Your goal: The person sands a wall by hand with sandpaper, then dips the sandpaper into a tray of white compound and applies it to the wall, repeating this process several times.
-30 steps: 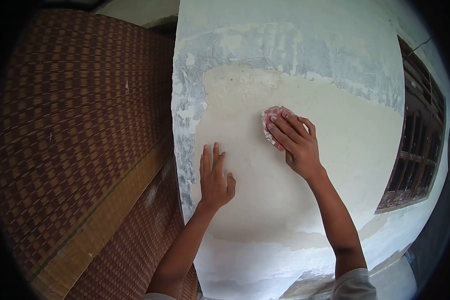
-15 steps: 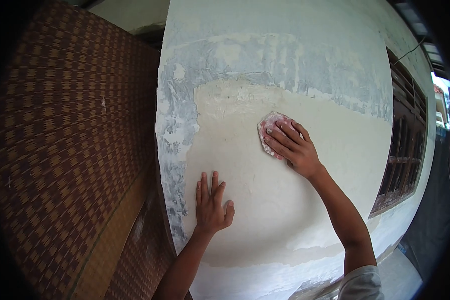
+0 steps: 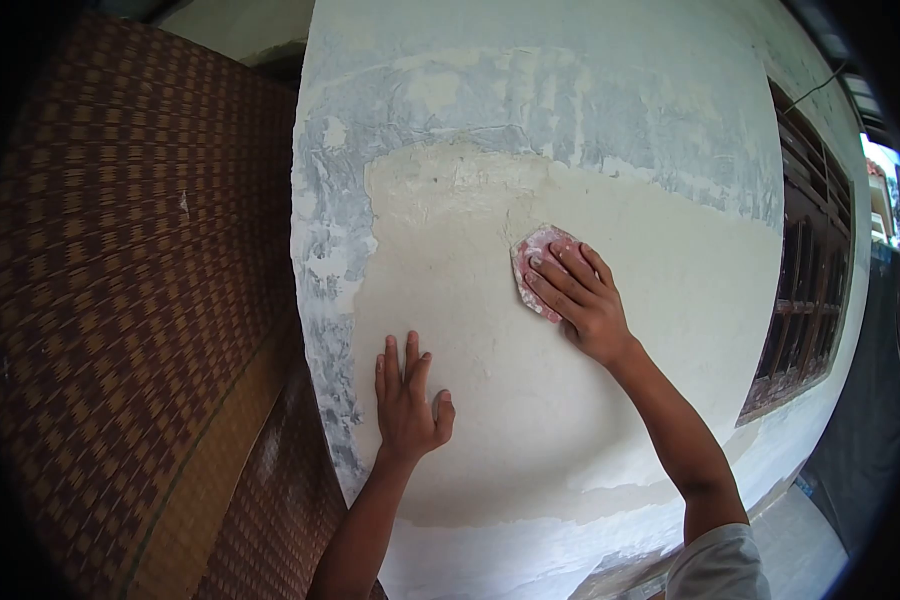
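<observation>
My right hand [image 3: 588, 307] presses a pink sanding pad [image 3: 537, 245], crusted with white, against the wall [image 3: 490, 430]. Its fingers lie over the pad's face, and the thumb is mostly hidden. Lower and to the left, my left hand [image 3: 407, 405] rests on the same cream-coloured patch with its fingers spread, holding nothing. A smooth cream coat covers the middle of the wall, with a rougher, raised area above it. Bluish-white, blotchy paint borders the patch at the top and left.
A brown woven mat panel [image 3: 140, 250] stands close by on the left, beside the wall's corner edge. To the right is a dark wooden window frame [image 3: 805, 280] with slats and bars. A dark sheet [image 3: 860, 420] hangs beyond it.
The view has shifted slightly, so the wall sits a little further left and higher. My right hand and the pad sit slightly further right on the wall. My left hand stays spread on the wall.
</observation>
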A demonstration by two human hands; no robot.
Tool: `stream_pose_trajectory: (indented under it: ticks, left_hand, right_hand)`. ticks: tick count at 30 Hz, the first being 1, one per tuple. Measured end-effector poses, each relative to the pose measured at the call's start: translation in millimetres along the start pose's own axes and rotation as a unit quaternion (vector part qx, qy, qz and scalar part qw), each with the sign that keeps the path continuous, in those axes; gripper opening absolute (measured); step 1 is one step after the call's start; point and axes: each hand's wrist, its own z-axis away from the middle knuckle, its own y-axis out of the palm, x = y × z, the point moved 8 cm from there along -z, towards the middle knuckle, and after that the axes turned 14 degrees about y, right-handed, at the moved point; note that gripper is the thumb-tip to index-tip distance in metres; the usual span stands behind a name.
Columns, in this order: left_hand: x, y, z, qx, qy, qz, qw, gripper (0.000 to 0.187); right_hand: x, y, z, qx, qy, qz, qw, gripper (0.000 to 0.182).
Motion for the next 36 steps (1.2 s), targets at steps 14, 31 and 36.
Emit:
stream_pose_trajectory:
  ticks: [14, 31, 36]
  left_hand:
    - [-2.1, 1.7, 2.3, -0.002, 0.002, -0.007, 1.0, 0.056]
    - [-0.2, 1.3, 0.1, 0.003, -0.004, -0.008, 1.0, 0.056]
    - [0.9, 2.3, 2.1, 0.004, 0.001, -0.009, 1.0, 0.056]
  right_hand:
    - [10.5, 2.0, 13.9, -0.027, 0.05, -0.015, 0.998, 0.065]
    - [24.4, -6.2, -4.6, -0.073, 0.09, -0.022, 0.993, 0.068]
    - [25.1, 12.3, -29.0, -0.066, 0.08, -0.006, 0.995, 0.068]
